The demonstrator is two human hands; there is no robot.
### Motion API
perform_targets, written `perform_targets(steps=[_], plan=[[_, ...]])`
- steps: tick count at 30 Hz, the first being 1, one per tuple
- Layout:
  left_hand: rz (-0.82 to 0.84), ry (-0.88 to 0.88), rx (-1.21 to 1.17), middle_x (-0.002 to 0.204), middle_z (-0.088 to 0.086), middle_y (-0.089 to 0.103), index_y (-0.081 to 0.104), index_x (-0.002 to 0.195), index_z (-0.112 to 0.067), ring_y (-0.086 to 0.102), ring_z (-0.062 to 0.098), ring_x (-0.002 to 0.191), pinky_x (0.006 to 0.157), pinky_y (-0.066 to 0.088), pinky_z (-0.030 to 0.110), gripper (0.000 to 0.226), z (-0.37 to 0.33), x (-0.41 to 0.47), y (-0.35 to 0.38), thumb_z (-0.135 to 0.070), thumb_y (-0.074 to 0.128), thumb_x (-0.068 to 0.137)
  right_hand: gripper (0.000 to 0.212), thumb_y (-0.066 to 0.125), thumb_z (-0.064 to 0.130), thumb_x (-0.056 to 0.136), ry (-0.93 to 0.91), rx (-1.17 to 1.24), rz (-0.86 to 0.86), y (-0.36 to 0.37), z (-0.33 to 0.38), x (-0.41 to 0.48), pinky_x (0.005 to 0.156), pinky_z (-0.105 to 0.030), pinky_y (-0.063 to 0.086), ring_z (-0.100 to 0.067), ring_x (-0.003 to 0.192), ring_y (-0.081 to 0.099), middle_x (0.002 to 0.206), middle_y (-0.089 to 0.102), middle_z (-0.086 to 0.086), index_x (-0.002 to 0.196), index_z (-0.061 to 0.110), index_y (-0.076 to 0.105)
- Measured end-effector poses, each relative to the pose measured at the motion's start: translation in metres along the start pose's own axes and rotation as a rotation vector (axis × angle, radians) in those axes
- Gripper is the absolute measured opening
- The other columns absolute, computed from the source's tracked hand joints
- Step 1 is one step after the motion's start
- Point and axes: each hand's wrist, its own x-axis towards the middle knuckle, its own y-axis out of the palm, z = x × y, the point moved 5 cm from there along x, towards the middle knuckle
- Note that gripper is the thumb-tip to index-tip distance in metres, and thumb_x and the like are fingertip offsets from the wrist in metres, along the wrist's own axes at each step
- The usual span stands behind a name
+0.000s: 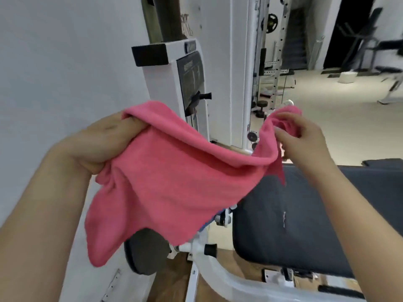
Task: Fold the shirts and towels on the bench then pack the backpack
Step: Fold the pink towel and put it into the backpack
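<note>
A pink towel (170, 188) hangs in the air between both hands, sagging in the middle, with its lower corners dangling at the left. My left hand (102, 142) grips the towel's upper left edge, fingers curled into the cloth. My right hand (303, 138) pinches the bunched upper right corner. Below and to the right lies the dark padded bench (305, 225). A bit of blue cloth (207, 223) peeks out under the towel's lower edge. No backpack or shirts are visible.
A white gym machine (192, 83) with a black label panel stands straight ahead, close behind the towel. Its white tube frame (218, 271) curves below the bench. A grey round pad (146, 251) sits low at centre. Racks and dumbbells stand across the open floor at right.
</note>
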Motion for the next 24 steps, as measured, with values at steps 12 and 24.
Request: perform_targets(steps=[12,24], plan=[[0.399,-0.043,-0.329,0.073,0.004,0.069,0.075,0.071,-0.017,0.063,0.018,0.068,0.061,0.047,0.024,0.021,-0.107,-0.073,0.265,-0.032,0.060,0.070,0.073,0.046,0.084,0.070,0.185,-0.232,0.427,-0.156,-0.026,-0.145,0.099,-0.031,0.044,-0.005,0.116,0.051,0.124,0.049,0.006,0.136,0.057,0.035],[0.767,-0.215,-0.039,0.089,-0.025,0.072,0.073,0.088,-0.046,0.067,-0.007,0.082,0.065,0.049,0.006,0.029,-0.156,-0.125,0.341,-0.041,0.046,0.098,0.048,0.060,0.019,0.072,-0.062,-0.595,0.597,-0.228,-0.061,-0.210,0.069,-0.034,0.051,-0.006,0.079,0.056,0.087,0.059,0.010,0.107,0.046,0.042]])
